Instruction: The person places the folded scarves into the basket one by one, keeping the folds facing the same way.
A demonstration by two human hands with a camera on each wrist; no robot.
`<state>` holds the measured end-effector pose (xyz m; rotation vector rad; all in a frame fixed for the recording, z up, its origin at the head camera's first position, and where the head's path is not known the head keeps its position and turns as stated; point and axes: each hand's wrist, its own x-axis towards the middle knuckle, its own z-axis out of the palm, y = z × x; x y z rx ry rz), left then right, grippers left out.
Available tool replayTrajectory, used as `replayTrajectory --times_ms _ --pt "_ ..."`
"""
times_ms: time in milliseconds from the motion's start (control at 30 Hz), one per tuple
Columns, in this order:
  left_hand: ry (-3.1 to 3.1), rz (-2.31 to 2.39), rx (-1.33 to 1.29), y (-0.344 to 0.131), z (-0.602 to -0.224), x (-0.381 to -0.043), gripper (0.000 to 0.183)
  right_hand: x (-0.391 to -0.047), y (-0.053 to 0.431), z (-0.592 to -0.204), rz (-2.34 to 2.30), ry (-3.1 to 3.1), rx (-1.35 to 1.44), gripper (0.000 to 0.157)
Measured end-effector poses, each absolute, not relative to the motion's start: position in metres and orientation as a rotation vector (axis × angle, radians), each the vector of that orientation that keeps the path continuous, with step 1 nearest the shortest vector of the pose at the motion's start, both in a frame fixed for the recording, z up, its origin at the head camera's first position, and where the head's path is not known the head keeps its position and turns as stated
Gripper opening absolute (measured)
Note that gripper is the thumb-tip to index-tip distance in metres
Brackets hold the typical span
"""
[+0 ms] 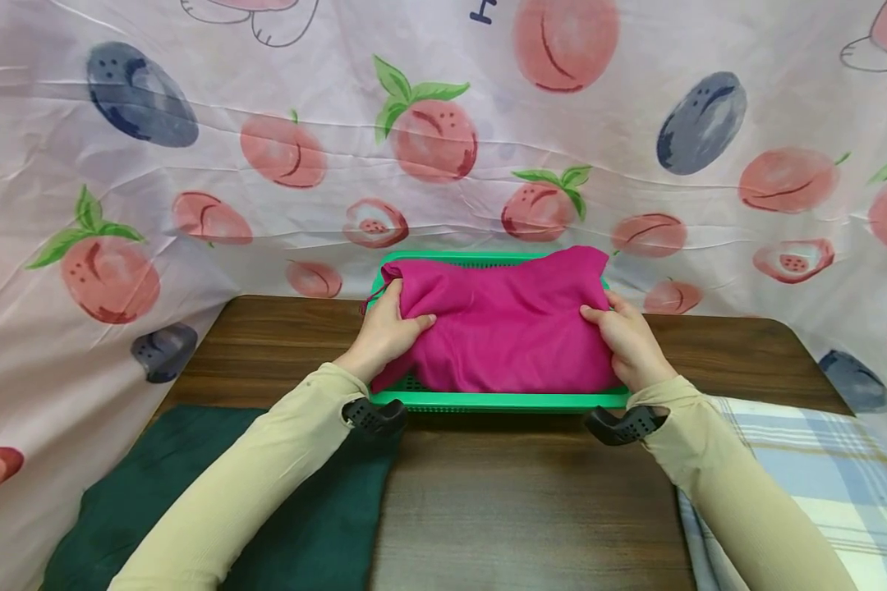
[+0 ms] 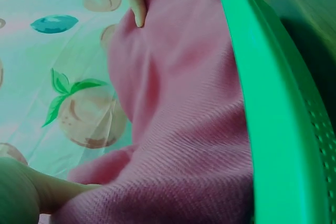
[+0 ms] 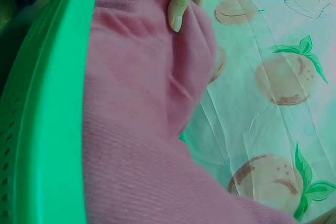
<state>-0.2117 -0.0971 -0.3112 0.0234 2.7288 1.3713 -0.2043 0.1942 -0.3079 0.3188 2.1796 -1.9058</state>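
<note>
A magenta cloth [image 1: 510, 328], with a thin dark cord [image 1: 369, 300] showing at its upper left corner, lies in a green plastic basket [image 1: 498, 401]. My left hand [image 1: 388, 330] grips the cloth's left side, thumb on top and fingers mostly hidden beyond the edge. On the opposite side my right hand [image 1: 628, 338] holds the right edge the same way, its thumb laid over the fabric. Soft folds run through the cloth [image 2: 178, 87] between the hands in the left wrist view. The basket's near rim [image 3: 63, 108] runs alongside the cloth in the right wrist view.
A dark green cloth [image 1: 325, 501] lies at the front left of the brown wooden table [image 1: 532, 501]. At the right is a blue and white plaid cloth [image 1: 820, 476]. Behind the basket hangs a fruit-print curtain [image 1: 443, 205], close to the table's back edge.
</note>
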Motion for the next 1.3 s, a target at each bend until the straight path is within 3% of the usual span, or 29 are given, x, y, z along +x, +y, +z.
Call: replayTrajectory --times_ms 933,1300 --pt "2.538 1.318 -0.036 -0.086 -0.328 -0.222 0.073 -0.213 0.184 -0.320 -1.827 2.117 0.320 0.064" --pt "2.536 1.240 -0.074 -0.090 -0.329 -0.220 0.071 -0.217 0.192 -0.329 -1.754 2.123 0.181 0.064"
